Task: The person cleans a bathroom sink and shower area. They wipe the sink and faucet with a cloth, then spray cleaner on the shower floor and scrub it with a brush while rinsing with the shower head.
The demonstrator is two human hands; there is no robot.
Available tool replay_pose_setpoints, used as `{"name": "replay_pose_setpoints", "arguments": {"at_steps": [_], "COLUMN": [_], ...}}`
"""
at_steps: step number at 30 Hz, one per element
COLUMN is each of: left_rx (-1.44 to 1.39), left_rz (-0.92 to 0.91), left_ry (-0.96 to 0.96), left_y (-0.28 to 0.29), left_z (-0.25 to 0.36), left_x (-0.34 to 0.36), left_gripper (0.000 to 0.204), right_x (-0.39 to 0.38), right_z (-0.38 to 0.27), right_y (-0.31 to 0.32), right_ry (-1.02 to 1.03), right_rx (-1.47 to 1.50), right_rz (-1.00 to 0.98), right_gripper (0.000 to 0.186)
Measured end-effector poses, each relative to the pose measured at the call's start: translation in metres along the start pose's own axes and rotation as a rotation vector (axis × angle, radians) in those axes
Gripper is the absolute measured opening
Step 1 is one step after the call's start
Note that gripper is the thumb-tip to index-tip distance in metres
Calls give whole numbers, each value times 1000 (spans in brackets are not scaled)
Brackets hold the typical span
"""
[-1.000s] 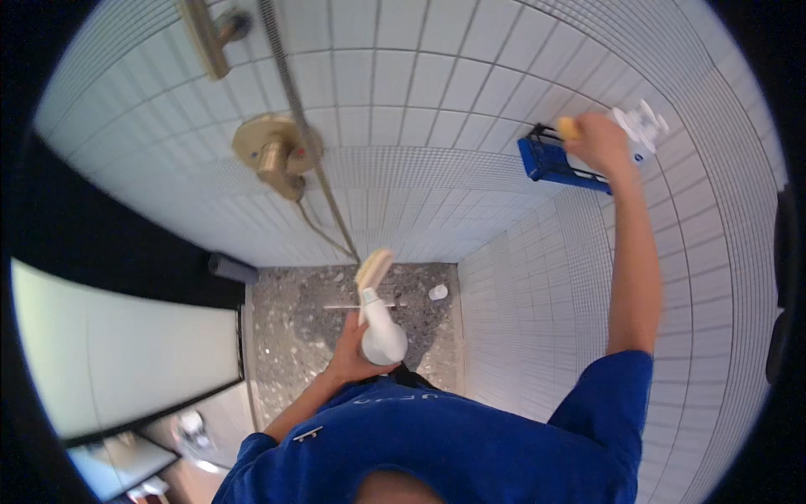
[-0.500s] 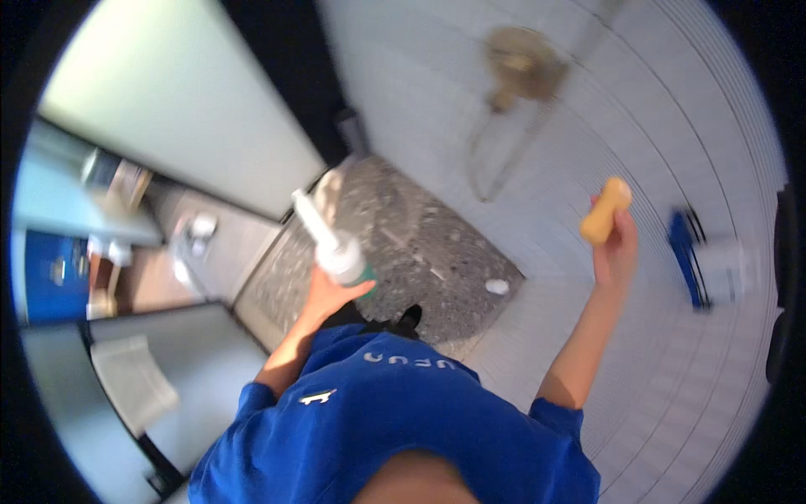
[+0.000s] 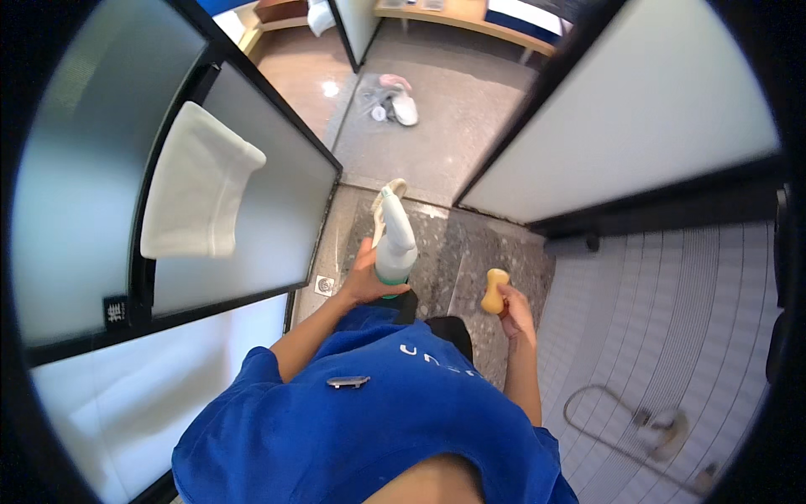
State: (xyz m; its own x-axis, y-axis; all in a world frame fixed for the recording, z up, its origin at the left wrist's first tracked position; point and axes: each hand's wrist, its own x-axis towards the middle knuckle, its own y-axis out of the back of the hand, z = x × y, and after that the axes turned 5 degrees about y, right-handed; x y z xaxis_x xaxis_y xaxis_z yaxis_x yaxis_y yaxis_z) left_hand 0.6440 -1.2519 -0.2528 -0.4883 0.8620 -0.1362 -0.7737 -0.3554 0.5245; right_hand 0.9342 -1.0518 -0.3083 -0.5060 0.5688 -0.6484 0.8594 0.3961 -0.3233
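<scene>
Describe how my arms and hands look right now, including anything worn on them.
Your left hand and right hand are both bare, with no gloves showing, and your forearms are uncovered. Short blue sleeves cover the upper arms, part of a plain blue top with white lettering and a small, narrow silvery pin on the chest.

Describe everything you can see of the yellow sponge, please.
The yellow sponge is one piece, probably foam, with two rounded ends and a narrow waist. Its length runs nearly vertical in the picture. The right hand holds it by its lower right edge, over the speckled grey floor. Whether it is wet can't be told.
</scene>
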Motion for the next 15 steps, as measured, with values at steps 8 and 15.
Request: {"name": "replay_pose_setpoints", "arguments": {"at_steps": [8, 15], "left_rx": [-362, -297], "left_rz": [310, 482], "left_ry": [314, 530], "left_y": [73, 87], "left_z": [-59, -138], "left_x": [152, 280], "left_gripper": [83, 99], "right_x": [230, 511], "right_z": [-62, -52], "right_y": [-147, -251], "right_ry": [-256, -500], "right_rx": [58, -282], "right_rz": [-99, -5], "right_gripper": [37, 34]}}
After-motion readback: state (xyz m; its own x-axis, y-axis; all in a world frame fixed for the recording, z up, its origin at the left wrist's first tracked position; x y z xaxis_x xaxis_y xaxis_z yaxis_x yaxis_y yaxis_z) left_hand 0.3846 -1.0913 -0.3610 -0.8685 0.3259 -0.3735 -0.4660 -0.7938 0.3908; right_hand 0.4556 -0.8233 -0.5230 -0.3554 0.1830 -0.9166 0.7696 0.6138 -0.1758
